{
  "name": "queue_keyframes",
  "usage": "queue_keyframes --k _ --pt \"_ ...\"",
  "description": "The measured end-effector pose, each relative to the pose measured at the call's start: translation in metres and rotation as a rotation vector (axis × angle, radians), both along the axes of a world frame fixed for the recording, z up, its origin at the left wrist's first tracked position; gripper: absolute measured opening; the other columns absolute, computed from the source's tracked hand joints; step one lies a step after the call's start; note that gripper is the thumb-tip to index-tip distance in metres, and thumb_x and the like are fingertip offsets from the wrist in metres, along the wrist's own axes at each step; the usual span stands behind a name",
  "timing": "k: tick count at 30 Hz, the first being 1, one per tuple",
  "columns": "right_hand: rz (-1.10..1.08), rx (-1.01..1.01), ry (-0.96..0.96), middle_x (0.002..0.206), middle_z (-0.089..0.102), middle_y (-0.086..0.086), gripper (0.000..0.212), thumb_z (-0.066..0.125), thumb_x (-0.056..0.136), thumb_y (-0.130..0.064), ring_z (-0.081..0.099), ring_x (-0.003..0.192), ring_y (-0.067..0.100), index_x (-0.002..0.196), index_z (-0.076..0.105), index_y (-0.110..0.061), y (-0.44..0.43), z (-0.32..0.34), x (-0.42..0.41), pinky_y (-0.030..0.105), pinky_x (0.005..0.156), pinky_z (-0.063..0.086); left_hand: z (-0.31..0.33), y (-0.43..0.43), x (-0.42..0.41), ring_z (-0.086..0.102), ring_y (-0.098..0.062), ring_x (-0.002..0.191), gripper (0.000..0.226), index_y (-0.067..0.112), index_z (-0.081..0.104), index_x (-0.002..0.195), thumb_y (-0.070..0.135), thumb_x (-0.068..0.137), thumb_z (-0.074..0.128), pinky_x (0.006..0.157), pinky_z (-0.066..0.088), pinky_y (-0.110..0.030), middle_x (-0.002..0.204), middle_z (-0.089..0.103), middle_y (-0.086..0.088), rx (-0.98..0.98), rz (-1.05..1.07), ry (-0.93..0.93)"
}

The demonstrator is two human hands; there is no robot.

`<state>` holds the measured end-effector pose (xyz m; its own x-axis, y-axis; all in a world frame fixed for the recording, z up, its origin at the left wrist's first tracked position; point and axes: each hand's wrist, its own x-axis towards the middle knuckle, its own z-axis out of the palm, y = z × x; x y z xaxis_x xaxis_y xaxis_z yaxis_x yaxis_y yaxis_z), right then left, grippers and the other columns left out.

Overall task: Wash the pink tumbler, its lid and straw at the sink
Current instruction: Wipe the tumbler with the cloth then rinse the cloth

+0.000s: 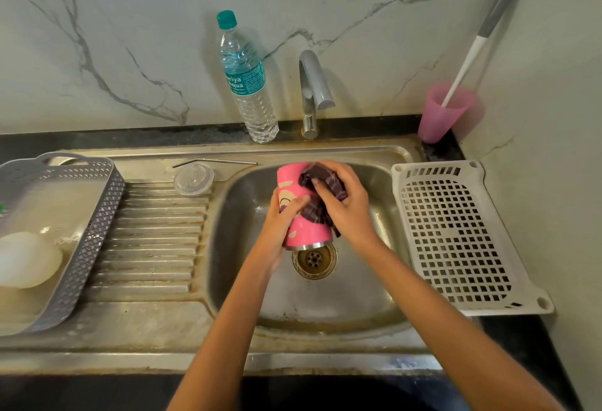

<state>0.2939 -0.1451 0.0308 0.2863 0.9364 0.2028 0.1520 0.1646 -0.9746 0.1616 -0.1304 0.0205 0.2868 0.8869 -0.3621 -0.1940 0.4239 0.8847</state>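
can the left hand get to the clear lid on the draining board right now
Probably, but not freely. The lid lies uncovered just left of the basin with nothing between, yet the left hand grips the pink tumbler and would have to let go first.

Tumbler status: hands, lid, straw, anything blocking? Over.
Left hand grips pink tumbler over sink basin. Right hand holds dark cloth against it. Lid and straw on drainboard, untouched. Nothing blocking.
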Motion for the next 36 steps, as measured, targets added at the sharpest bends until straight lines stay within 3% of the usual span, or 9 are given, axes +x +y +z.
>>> queue_keyframes --k 3,5,11,14,17,20,25,31,36 --pt "0.037 -0.226 0.269 0.109 0.066 -0.008 0.017 0.063 0.092 -0.031 0.062 0.102 0.002 0.108 0.062 -0.034 0.01 0.016 0.008 0.024 0.09 0.052 -0.004 -0.006 -0.004 0.069 -0.023 0.103 0.066 0.022 0.049 0.134 0.035 0.075 0.076 0.078 0.058 -0.039 0.121 0.067 -0.01 -0.019 -0.041 -0.093" --pt "0.1 -0.306 0.358 0.112 0.068 -0.004 0.019 0.062 0.092 -0.033 0.064 0.106 0.01 0.112 0.062 -0.033 0.012 0.017 0.011 0.026 0.089 0.053 -0.008 -0.006 -0.004 0.067 -0.026 0.106 0.075 0.021 0.047 0.137 0.039 0.069 0.076 0.08 0.057 -0.043 0.123 0.066 -0.011 0.012 0.022 -0.132" --pt "0.174 -0.27 0.186 0.105 0.07 -0.008 0.016 0.064 0.092 -0.028 0.066 0.1 0.008 0.108 0.066 -0.032 -0.018 -0.002 -0.002 0.026 0.085 0.055 -0.007 -0.003 -0.011 0.07 -0.02 0.083 0.059 0.01 0.057 0.123 0.045 0.076 0.057 0.065 0.058 -0.033 0.095 0.073 -0.009 -0.12 0.232 -0.261" --pt "0.145 -0.215 0.072 0.106 0.069 -0.01 0.019 0.065 0.092 -0.027 0.064 0.102 0.007 0.111 0.067 -0.029 -0.024 -0.009 -0.004 0.035 0.092 0.054 -0.007 -0.005 -0.015 0.071 -0.022 0.088 0.062 0.01 0.059 0.124 0.054 0.08 0.062 0.069 0.058 -0.035 0.102 0.073 -0.011 -0.15 0.146 -0.201" --pt "0.107 -0.149 0.005 0.11 0.067 -0.01 0.021 0.064 0.092 -0.03 0.062 0.105 0.007 0.113 0.065 -0.026 -0.014 -0.003 -0.004 0.035 0.093 0.051 -0.005 -0.004 -0.018 0.071 -0.026 0.096 0.087 0.012 0.06 0.124 0.063 0.057 0.081 0.074 0.059 -0.04 0.111 0.071 -0.015 -0.179 0.064 -0.187" --pt "0.027 -0.204 0.174 0.106 0.069 -0.008 0.022 0.065 0.091 -0.033 0.064 0.1 0.006 0.112 0.065 -0.025 0.001 0.009 -0.005 0.03 0.09 0.052 0.0 -0.009 -0.015 0.072 -0.025 0.091 0.086 0.015 0.059 0.121 0.057 0.051 0.087 0.072 0.059 -0.04 0.103 0.074 -0.011 -0.172 0.0 -0.185" --pt "0.079 -0.321 0.252 0.107 0.069 -0.005 0.024 0.063 0.092 -0.038 0.066 0.099 0.008 0.114 0.063 -0.028 0.003 0.005 -0.009 0.03 0.087 0.054 -0.001 -0.008 -0.01 0.071 -0.028 0.097 0.062 0.017 0.052 0.133 0.041 0.078 0.069 0.074 0.058 -0.043 0.112 0.071 -0.014 -0.087 0.148 -0.191" --pt "0.237 -0.484 0.289 0.111 0.07 -0.005 0.023 0.067 0.089 -0.035 0.066 0.103 0.011 0.111 0.064 -0.033 -0.011 -0.015 -0.008 0.03 0.092 0.053 -0.01 -0.001 -0.026 0.069 -0.025 0.1 0.079 0.031 0.035 0.143 0.042 0.075 0.072 0.076 0.059 -0.042 0.126 0.061 -0.009 0.06 0.336 0.009" --pt "0.231 -0.606 0.269 0.11 0.066 -0.005 0.032 0.067 0.089 -0.036 0.062 0.095 0.006 0.119 0.059 -0.028 -0.001 -0.022 -0.01 0.027 0.088 0.051 -0.007 0.013 -0.07 0.058 -0.021 0.116 0.105 0.038 0.021 0.147 0.038 0.064 0.086 0.091 0.054 -0.046 0.139 0.046 0.0 0.198 0.518 0.178"
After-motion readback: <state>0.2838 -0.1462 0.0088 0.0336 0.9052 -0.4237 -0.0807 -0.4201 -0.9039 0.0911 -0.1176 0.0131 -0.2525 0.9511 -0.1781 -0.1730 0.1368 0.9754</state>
